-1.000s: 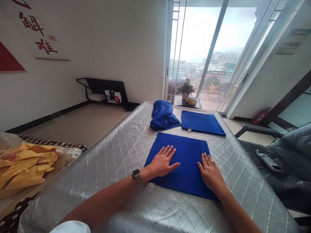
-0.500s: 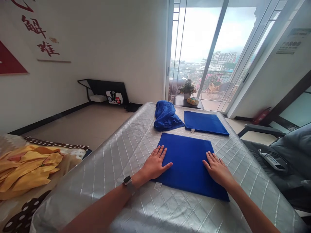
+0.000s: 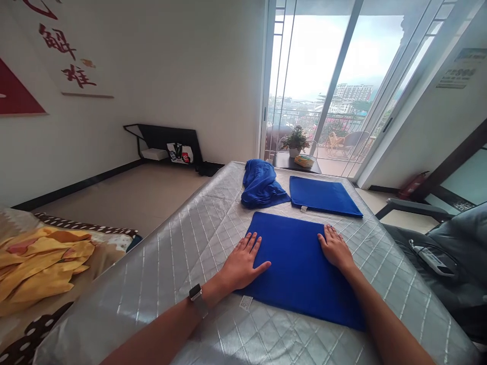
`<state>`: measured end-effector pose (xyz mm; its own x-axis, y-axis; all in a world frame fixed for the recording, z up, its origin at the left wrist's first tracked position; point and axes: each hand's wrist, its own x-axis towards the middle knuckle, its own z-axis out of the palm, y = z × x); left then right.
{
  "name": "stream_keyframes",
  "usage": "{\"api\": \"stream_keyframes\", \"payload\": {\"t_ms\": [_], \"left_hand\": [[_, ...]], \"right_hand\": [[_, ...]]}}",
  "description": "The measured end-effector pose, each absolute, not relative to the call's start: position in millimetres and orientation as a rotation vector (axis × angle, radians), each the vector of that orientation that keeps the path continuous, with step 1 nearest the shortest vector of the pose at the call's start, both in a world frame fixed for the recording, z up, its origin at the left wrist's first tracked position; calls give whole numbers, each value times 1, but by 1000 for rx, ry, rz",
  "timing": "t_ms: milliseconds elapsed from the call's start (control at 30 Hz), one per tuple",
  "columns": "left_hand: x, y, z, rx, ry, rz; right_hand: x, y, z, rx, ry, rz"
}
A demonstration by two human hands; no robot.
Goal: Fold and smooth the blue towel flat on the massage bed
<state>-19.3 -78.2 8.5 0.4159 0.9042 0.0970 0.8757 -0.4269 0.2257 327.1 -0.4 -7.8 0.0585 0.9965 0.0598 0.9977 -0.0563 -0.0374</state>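
A folded blue cloth (image 3: pixel 294 268) lies flat before me, with a small white tag at its near left edge. My left hand (image 3: pixel 243 261) rests flat over its left edge, fingers spread and thumb on the fabric. On its right edge, towards the far corner, my right hand (image 3: pixel 335 248) lies flat with the fingers stretched out. Neither hand grips anything. Behind it lies a second folded blue cloth (image 3: pixel 325 196), also tagged. A crumpled blue cloth (image 3: pixel 262 183) sits beside that one, to the left.
The cloths lie on a silver quilted surface (image 3: pixel 163 276). At left is bedding with a yellow cloth (image 3: pixel 41 263). A dark armchair (image 3: pixel 414 243) with a power strip (image 3: pixel 433 259) stands at right. A potted plant (image 3: pixel 296 142) stands on a small table beyond.
My right hand has slid away from me along the cloth's right edge, towards its far corner. My left hand stays on the left edge. The view has shifted slightly.
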Motion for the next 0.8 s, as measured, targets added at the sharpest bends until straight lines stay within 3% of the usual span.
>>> {"api": "stream_keyframes", "payload": {"t_ms": [600,800], "left_hand": [[-23,-67,19,2463,1665,162],[35,-35,30,2570,1549,226]], "right_hand": [[319,-5,-2,-2244,-2000,24],[318,-5,-2,-2243,-1991,18]]}}
